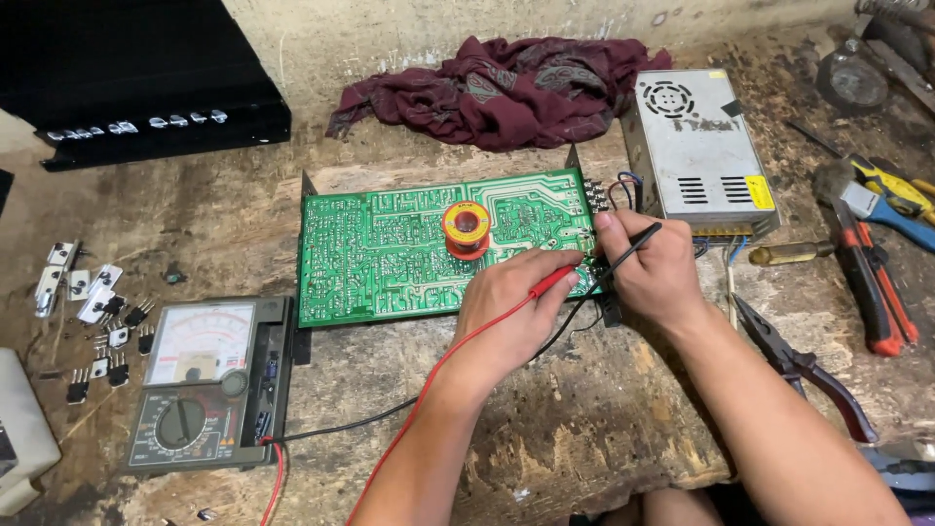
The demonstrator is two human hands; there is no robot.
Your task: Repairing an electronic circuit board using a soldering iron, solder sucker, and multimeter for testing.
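The left hand (511, 302) pinches a red probe (550, 282), its tip down on the right end of a green circuit board (390, 248). The right hand (654, 271) grips a black probe (638, 239), pressed to the same corner of the board. Both leads run back across the worn wooden bench (584, 429) to an analog meter (205, 385) lying at the board's lower left. A solder spool (467, 229) sits on the board. A metal power supply (696, 151) stands just right of it, pliers (808, 370) nearer the right arm.

Yellow rect. label (760, 192) on metal power supply (696, 146) corner; white dial face (205, 342) on multimeter (206, 385).
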